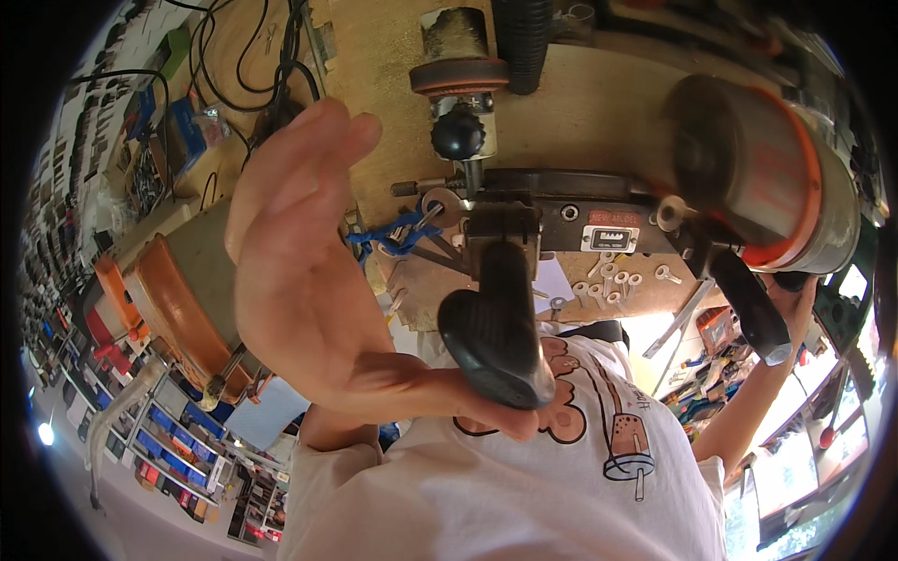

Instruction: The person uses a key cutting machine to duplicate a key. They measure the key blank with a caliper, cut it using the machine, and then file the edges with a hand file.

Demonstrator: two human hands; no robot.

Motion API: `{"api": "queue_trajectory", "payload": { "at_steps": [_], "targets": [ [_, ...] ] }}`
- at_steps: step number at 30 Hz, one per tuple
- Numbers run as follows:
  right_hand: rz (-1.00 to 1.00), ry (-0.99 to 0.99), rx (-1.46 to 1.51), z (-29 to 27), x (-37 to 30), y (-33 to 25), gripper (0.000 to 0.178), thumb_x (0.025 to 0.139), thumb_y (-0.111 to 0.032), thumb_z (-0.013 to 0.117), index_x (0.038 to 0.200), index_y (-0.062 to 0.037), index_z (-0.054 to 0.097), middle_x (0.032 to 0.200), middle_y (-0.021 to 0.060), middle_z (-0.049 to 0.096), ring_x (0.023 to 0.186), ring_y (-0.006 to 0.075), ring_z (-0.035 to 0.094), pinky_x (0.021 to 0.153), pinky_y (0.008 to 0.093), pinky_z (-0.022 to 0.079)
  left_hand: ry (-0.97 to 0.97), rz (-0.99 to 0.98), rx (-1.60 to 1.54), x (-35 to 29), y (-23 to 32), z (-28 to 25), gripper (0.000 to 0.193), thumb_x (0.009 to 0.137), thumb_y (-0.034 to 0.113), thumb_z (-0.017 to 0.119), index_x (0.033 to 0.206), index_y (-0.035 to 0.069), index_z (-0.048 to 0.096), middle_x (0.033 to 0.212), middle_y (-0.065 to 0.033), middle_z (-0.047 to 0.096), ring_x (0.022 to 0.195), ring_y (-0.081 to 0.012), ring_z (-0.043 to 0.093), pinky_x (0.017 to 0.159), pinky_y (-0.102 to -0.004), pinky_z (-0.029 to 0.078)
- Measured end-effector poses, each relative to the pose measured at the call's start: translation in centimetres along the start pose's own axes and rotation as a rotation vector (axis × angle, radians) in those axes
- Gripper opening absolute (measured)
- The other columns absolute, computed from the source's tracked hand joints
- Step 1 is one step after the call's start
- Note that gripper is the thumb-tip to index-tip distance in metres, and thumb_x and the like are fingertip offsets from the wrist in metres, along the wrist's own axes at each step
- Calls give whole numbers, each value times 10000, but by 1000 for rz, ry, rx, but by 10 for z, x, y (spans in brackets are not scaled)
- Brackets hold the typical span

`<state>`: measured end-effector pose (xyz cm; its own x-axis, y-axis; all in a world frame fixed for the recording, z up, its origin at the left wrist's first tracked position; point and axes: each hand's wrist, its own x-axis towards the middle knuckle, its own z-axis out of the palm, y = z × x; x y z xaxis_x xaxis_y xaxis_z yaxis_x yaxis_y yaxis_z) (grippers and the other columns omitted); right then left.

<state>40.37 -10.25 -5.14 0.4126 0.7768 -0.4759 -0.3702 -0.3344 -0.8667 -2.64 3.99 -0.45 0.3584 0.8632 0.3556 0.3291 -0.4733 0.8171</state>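
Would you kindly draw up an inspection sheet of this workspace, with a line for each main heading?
Surface: wooden bench, pale specks scattered toward the top of the view.
Job's things: dark-bodied machine with a black lever; loose keys lie near it.
Clutter: blue cord bunched left of the lever.
Hands: left hand is open, its thumb at the lever's knob, firm contact unclear; right hand is partly hidden at the right, grip not readable.
Cables: black cables looped at upper left, beyond the left hand.
Surroundings: blue bins at lower left; bright daylight at right.
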Motion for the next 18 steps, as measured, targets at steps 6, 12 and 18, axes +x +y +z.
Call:
{"api": "queue_trajectory", "payload": {
  "at_steps": [6, 12, 18],
  "targets": [
    [73, 75, -68, -19, 4, -2, 500, 920, -377, 363, 1275, -25, 342, 1229, 159, 455, 1105, 277, 470, 984, 392, 349, 201, -68, -43, -2, 0, 11, 1121, 468, 444, 825, 1332, 40, 235, 1291, -251, 332, 1109, -407, 444, 968, -473, 331],
    [136, 3, -303, -40, 13, -21, 442, 902, -244, 429, 1290, -67, 314, 1142, 175, 518, 975, 255, 564, 884, 359, 448, 30, 40, -44, 7, -19, -2, 1146, 444, 450, 829, 1327, 25, 235, 1288, -258, 330, 1115, -408, 438, 963, -477, 336],
    [51, 124, 52, -19, 4, -18, 485, 888, -370, 459, 1260, -70, 374, 1157, 85, 533, 1023, 240, 542, 853, 419, 462, -75, 105, -74, 14, -34, -8, 1171, 421, 456, 833, 1322, 10, 234, 1284, -265, 328, 1120, -409, 432, 958, -481, 341]
  ]
}}
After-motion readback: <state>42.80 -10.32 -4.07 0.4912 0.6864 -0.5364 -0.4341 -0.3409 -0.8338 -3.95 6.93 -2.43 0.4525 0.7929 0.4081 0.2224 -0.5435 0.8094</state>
